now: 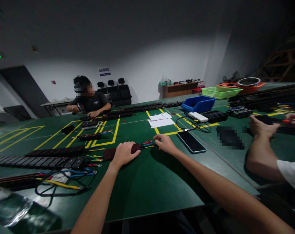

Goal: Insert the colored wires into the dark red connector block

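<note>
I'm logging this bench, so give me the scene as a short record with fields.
Left hand: gripping a dark reddish piece
Right hand: fingers at its coloured wires
Right of hands: phone, lying flat
Beyond: white papers, blue bin, green tray
Across table: person in dark shirt
</note>
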`<action>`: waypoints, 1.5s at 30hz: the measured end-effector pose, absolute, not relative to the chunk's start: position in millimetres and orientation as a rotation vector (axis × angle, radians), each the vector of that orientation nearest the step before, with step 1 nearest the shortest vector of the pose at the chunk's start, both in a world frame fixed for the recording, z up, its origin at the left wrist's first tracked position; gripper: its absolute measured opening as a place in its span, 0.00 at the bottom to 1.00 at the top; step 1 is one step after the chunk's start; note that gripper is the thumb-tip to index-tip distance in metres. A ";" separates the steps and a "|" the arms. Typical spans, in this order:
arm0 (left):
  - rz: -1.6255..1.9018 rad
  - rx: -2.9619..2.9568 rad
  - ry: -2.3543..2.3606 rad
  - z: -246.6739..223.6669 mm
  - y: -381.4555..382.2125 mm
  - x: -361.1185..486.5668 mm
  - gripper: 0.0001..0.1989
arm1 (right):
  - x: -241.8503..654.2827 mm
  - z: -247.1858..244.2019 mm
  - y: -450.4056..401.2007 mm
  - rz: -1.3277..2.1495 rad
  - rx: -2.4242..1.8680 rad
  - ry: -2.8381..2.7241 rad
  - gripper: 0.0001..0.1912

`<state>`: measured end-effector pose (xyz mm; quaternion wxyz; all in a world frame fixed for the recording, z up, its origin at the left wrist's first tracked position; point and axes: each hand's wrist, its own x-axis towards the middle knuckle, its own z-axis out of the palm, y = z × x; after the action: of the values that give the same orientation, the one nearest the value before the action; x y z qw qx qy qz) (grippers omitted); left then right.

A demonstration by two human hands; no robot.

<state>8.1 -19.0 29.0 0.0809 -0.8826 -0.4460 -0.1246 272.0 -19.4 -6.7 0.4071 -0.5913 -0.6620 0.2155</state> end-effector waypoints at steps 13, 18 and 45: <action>-0.353 -2.660 -1.373 33.3 -21.8 9.5 0.24 | 273.3 -4.2 -18.5 0.644 -1.509 -1.483 0.11; -0.358 -2.672 -1.379 34.0 -22.4 9.6 0.24 | 273.0 -0.9 -20.8 0.556 -1.594 -1.517 0.11; -0.354 -2.658 -1.378 32.0 -20.4 9.0 0.24 | 266.3 -0.1 -27.4 0.563 -1.611 -1.742 0.12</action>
<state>9.0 -20.4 32.0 0.0632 -0.8799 -0.4561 -0.1171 266.3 -27.4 -0.1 0.3441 -0.6202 -0.6707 0.2169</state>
